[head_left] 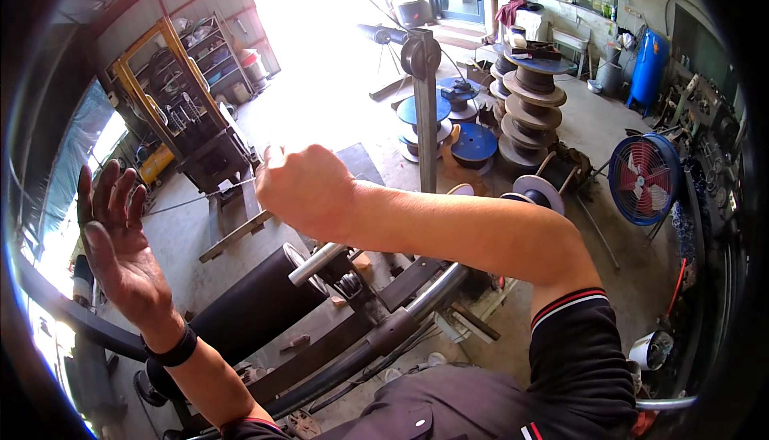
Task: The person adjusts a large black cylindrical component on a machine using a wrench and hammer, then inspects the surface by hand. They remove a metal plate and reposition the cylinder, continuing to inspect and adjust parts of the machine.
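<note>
My left hand [120, 248] is raised at the left, palm up, fingers apart, holding nothing; a dark band circles its wrist. My right hand [300, 187] is closed on a thin cable [216, 193], which runs off leftward, my arm reaching across the middle of the view. Below my hands lies a large black roller [244, 304] with a bright metal shaft [316, 264] near its end, beside a dark steel frame with a round tube [432, 288].
A yellow-framed forklift [184, 119] stands at back left. An upright steel post [424, 135] rises centrally, with stacked spools [529, 119] and blue-topped reels [473, 143] beyond. A blue tank [645, 71], red-bladed fan [641, 179] and white bucket [645, 352] are right.
</note>
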Available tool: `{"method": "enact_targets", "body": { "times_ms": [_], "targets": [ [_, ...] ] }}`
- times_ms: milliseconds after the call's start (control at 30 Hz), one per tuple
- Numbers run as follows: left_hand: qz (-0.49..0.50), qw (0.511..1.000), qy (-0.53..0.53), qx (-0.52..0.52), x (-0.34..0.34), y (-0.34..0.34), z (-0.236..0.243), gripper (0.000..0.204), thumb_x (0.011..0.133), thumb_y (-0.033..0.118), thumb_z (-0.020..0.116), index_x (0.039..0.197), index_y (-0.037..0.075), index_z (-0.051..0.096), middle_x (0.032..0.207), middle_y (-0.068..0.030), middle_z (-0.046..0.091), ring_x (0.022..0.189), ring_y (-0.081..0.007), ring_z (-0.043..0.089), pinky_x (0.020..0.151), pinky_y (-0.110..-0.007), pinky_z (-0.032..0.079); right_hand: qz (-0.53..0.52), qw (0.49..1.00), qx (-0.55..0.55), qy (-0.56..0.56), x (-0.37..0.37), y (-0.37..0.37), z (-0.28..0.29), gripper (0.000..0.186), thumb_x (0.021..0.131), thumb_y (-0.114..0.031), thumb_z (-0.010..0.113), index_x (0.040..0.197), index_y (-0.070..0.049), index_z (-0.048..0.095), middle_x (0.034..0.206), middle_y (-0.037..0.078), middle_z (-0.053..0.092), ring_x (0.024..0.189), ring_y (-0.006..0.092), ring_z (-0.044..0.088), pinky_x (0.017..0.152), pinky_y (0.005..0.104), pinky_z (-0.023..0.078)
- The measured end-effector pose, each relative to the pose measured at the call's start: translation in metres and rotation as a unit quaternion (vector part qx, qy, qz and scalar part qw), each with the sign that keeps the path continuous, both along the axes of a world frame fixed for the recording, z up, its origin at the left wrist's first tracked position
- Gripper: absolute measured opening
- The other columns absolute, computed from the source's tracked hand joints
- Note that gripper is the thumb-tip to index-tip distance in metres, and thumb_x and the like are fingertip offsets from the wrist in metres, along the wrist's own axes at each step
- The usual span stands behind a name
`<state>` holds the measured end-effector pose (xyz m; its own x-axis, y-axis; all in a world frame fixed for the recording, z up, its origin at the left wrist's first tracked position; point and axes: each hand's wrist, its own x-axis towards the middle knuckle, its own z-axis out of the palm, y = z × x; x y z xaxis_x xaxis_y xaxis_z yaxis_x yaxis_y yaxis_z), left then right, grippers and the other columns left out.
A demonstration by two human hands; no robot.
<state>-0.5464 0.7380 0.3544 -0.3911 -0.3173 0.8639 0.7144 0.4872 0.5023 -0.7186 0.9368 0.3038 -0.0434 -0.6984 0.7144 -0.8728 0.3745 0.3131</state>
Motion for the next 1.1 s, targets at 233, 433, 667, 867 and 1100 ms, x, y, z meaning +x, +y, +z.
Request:
{"method": "enact_targets", "body": {
  "times_ms": [233,433,667,867,1100],
  "targets": [
    [0.137,0.990,-0.010,0.040,0.007,-0.002,0.007,0.047,0.110,0.025,0.049,0.152,0.004,0.047,0.118,-0.0094,0.071,0.097,-0.0145,0.069,0.085,-0.028,0.053,0.017,1.000,-0.006,0.021,0.018,0.006,-0.007,0.010,0.073,-0.010,0.072,0.076,0.000,0.072,0.075,0.011,0.065,0.070,0.0208,0.067,0.054,0.0321,0.052],
    [0.140,0.989,-0.053,0.012,0.024,-0.032,0.013,0.044,0.111,0.024,0.047,0.151,0.007,0.050,0.116,-0.0069,0.071,0.084,-0.0098,0.065,0.074,-0.024,0.049,0.046,0.999,-0.006,0.014,0.031,-0.010,-0.007,0.014,0.071,-0.012,0.073,0.077,0.001,0.075,0.074,0.010,0.062,0.069,0.0202,0.064,0.053,0.0315,0.050],
    [0.171,0.983,-0.065,-0.004,0.033,-0.045,0.014,0.044,0.110,0.024,0.048,0.151,0.007,0.050,0.111,-0.0057,0.071,0.077,-0.0077,0.062,0.069,-0.021,0.047,0.040,0.999,0.010,0.012,0.043,-0.025,-0.011,0.014,0.071,-0.012,0.074,0.077,0.000,0.076,0.076,0.010,0.062,0.069,0.0209,0.063,0.052,0.0318,0.049],
    [0.142,0.986,-0.070,0.047,0.032,-0.055,0.001,0.046,0.109,0.022,0.050,0.152,0.005,0.047,0.109,-0.0071,0.071,0.079,-0.0088,0.065,0.071,-0.021,0.049,0.034,0.999,0.011,0.005,0.043,-0.036,-0.019,0.015,0.072,-0.012,0.073,0.078,0.001,0.075,0.077,0.011,0.062,0.070,0.0218,0.064,0.052,0.0323,0.049],
    [0.060,0.990,-0.089,0.090,0.020,-0.061,-0.019,0.047,0.107,0.022,0.056,0.150,0.002,0.048,0.108,-0.0082,0.072,0.091,-0.0149,0.070,0.084,-0.029,0.055,-0.017,0.999,-0.026,0.033,0.017,-0.044,-0.026,0.016,0.070,-0.009,0.072,0.079,0.005,0.072,0.080,0.014,0.064,0.072,0.0247,0.067,0.052,0.0337,0.054]
  ]
}}
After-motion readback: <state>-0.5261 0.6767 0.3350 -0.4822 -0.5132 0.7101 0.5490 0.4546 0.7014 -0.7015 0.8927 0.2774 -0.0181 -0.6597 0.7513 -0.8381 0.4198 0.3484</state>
